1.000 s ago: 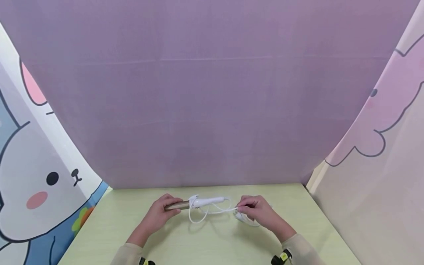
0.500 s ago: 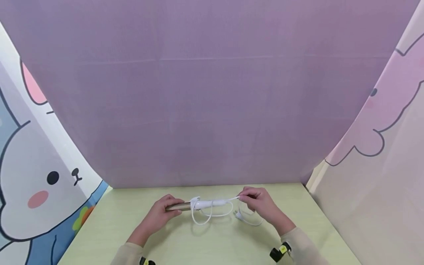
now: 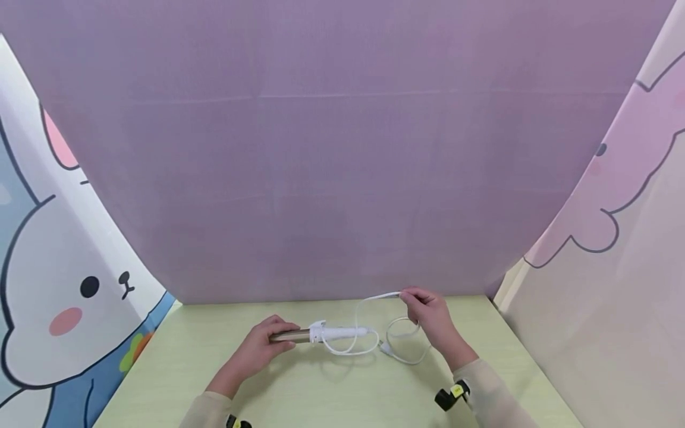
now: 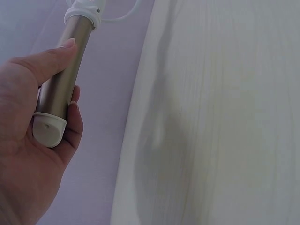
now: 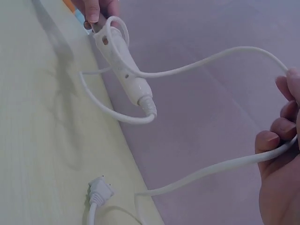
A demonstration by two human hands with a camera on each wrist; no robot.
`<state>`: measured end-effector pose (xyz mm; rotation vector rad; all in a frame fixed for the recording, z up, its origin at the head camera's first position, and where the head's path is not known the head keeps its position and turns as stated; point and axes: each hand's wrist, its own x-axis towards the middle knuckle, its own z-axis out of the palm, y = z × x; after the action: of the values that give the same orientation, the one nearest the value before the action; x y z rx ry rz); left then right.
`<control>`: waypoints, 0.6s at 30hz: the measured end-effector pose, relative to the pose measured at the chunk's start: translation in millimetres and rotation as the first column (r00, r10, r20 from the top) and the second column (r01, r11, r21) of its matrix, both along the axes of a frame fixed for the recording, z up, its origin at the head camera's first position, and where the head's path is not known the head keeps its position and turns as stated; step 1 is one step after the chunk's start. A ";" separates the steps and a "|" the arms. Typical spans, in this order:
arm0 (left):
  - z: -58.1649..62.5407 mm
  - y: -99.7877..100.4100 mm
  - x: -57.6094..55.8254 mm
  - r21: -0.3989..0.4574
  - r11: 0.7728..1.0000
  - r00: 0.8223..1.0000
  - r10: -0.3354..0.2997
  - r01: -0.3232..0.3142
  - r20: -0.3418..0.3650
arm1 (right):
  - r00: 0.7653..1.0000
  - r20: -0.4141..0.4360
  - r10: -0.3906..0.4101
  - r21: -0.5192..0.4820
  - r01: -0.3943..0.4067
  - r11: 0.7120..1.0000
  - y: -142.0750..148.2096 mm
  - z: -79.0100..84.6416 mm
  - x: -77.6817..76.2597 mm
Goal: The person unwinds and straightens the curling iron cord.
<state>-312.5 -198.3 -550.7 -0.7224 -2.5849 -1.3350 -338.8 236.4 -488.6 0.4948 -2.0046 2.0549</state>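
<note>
A curling iron [image 3: 339,333] with a white handle and a gold-brown barrel is held level above the table. My left hand [image 3: 260,346] grips it by the barrel, thumb on one side and fingers behind; the white end cap [image 4: 48,132] shows at the palm in the left wrist view. To the right, my right hand [image 3: 434,320] pinches the white power cord [image 3: 378,296] and holds it raised. One loop of cord wraps round the handle, and a lower stretch passes through the curled fingers in the right wrist view. The plug [image 5: 100,190] hangs low by the tabletop.
A pale wood-grain table [image 3: 321,395] lies beneath both hands. Behind it rises a purple cloth backdrop [image 3: 342,178]. Printed cartoon panels stand at the left [image 3: 64,333] and right.
My right hand has moved up and away to the right, drawing the cord out; the cord loops round the handle have shifted. My left hand keeps its grip on the curling iron nearly in place.
</note>
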 end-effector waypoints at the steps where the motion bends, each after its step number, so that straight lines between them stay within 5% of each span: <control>1: 0.1 0.1 0.3 0.000 1.000 1.000 0.000 0.000 0.004 | 1.000 0.004 -0.016 -0.018 0.016 1.000 0.3 -0.4 -1.5; 9: 0.5 -0.4 4.9 0.025 0.999 0.999 -0.039 0.038 0.014 | 0.994 0.008 -0.106 -0.115 0.106 0.988 4.5 -8.3 -13.9; 18: -0.2 -2.6 3.8 0.018 0.998 0.999 -0.052 0.052 0.013 | 0.981 0.013 -0.194 -0.086 0.195 0.977 12.6 -16.7 -21.6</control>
<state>-308.7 -200.9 -550.8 -0.7854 -2.5780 -1.3811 -360.4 249.0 -505.3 0.2654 -1.8742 2.0140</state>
